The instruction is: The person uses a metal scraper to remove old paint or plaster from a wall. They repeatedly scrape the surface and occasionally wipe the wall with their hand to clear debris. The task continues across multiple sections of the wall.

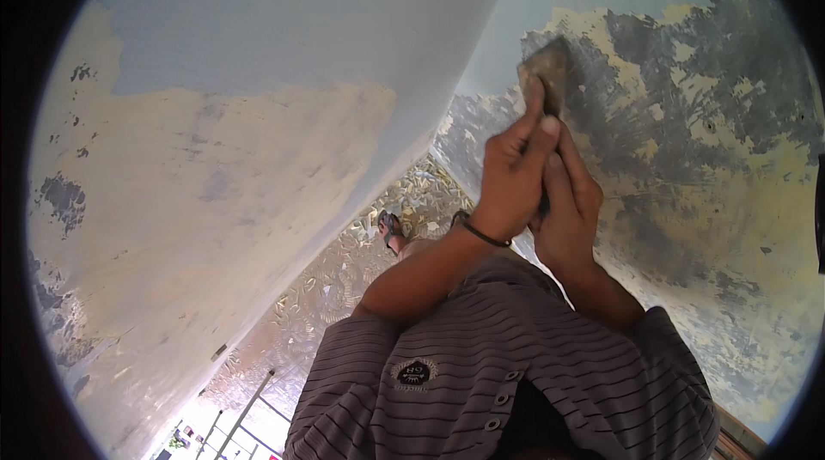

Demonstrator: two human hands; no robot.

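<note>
Both my hands are closed around the handle of a wide scraper (548, 67), whose blade lies against the right wall (644, 138). My left hand (515, 163) has one finger stretched up along the blade. Just beside it, my right hand (570, 196) grips the lower part of the handle, which the fingers mostly hide. Around the blade the wall shows grey patches between remains of cream and pale blue coating, with rough, flaked edges. Smooth pale blue paint covers the wall above the blade.
The left wall (258, 157) meets the right one in a corner. Paint flakes litter the floor (322, 286), where a sandalled foot (390, 228) stands. A metal frame with bars (245, 412) is at the lower left. Brown boards (738, 437) show at the lower right.
</note>
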